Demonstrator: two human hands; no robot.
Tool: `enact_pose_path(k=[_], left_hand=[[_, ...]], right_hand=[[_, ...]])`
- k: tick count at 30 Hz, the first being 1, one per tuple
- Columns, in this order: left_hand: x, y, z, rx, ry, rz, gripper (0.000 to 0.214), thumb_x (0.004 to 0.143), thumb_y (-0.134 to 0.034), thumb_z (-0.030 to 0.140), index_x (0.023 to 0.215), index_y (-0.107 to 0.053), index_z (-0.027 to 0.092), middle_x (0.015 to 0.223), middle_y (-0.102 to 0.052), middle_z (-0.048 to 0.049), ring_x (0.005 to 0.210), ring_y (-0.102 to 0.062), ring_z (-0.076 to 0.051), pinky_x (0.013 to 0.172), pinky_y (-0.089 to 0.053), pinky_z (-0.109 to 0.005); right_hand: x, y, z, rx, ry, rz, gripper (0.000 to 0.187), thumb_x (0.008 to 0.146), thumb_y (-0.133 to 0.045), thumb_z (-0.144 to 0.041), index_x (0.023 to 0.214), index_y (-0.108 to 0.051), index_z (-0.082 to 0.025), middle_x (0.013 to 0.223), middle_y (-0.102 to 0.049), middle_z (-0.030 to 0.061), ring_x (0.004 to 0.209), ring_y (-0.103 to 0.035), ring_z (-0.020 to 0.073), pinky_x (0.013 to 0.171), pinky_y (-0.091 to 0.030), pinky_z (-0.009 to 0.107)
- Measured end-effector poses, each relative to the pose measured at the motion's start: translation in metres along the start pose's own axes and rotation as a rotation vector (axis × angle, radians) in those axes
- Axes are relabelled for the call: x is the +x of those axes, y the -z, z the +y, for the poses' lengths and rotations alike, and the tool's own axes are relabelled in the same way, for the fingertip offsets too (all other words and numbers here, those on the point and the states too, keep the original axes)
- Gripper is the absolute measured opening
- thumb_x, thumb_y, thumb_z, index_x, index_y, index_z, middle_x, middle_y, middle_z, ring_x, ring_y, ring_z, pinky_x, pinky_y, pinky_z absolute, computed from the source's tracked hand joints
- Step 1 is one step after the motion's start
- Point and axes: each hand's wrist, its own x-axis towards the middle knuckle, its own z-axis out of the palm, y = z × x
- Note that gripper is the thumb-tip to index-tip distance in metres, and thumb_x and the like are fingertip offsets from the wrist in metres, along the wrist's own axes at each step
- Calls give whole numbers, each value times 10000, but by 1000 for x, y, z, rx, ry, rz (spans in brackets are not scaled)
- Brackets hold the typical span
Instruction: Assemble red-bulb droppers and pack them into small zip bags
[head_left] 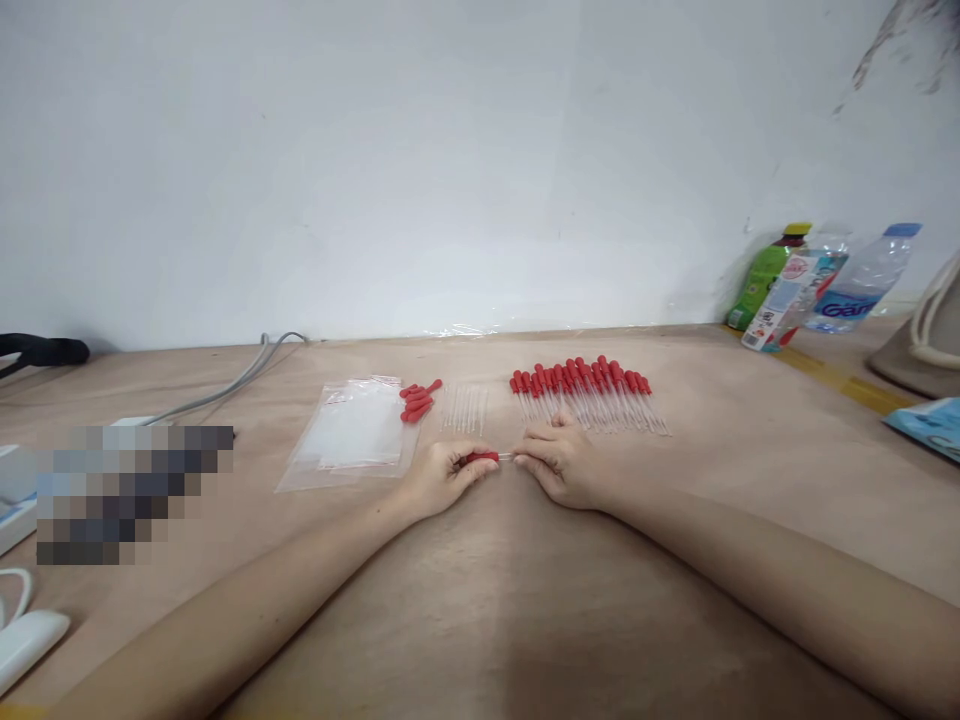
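Between finger and thumb, my left hand (442,478) pinches a red rubber bulb (482,457). My right hand (561,465) is closed on a thin clear dropper tube (507,457), whose visible end meets the bulb; how deep it sits inside I cannot see. Beyond my left hand lies a small pile of loose red bulbs (417,402). Right of that pile, several bare clear tubes (465,408) are laid side by side. A row of droppers with red bulbs on clear tubes (581,380) stretches behind my right hand.
Clear zip bags (358,425) lie flat at the left of the bulbs. A grey cable (232,385) runs farther left, near a blurred-out object (135,495). At the back right stand a green bottle (765,280), a carton (787,300) and a water bottle (862,280), beside a bag (919,335).
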Motion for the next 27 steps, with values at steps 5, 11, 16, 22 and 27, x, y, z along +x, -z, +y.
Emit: enact_pose_path(k=[5,11,16,22,27], left_hand=[[-1,0,3,30,-36,-26,196,817,-492,295,882,-638,182,795,-656,-14,702,-585,-128,627,-455,-218],[1,-1,-1,102,-110,-26,193,821,-490,288,901,-630,181,811,-657,-26,729,-584,-140,661,-448,-243],[4,3,-3,218,-235,-33,216,837,-467,295,928,-624,177,804,-644,-39,735,-570,-147,682,-437,-256],[3,4,-11,221,-195,140,245,820,-491,266,1042,-559,189,861,-581,-42,701,-539,-126,663,-449,-251],[1,3,-18,145,12,215,365,756,-547,259,1103,-451,198,872,-490,-12,557,-473,-79,545,-446,-228]], right_hand=[[3,0,-5,-11,-12,-43,269,867,-362,-218,774,-607,-155,656,-565,18,574,-410,105,640,-223,291],[7,2,-10,1,-48,-127,276,872,-349,-224,796,-607,-162,670,-586,20,577,-425,109,655,-237,290],[10,3,-13,-16,-77,-185,296,879,-333,-224,803,-609,-153,703,-605,33,608,-459,114,667,-256,287],[16,17,-16,-70,-117,-201,235,830,-408,-205,776,-634,-176,744,-646,37,684,-525,141,704,-270,310],[23,28,11,54,-539,-176,241,796,-438,-282,743,-658,-199,697,-656,13,629,-555,143,630,-336,266]])
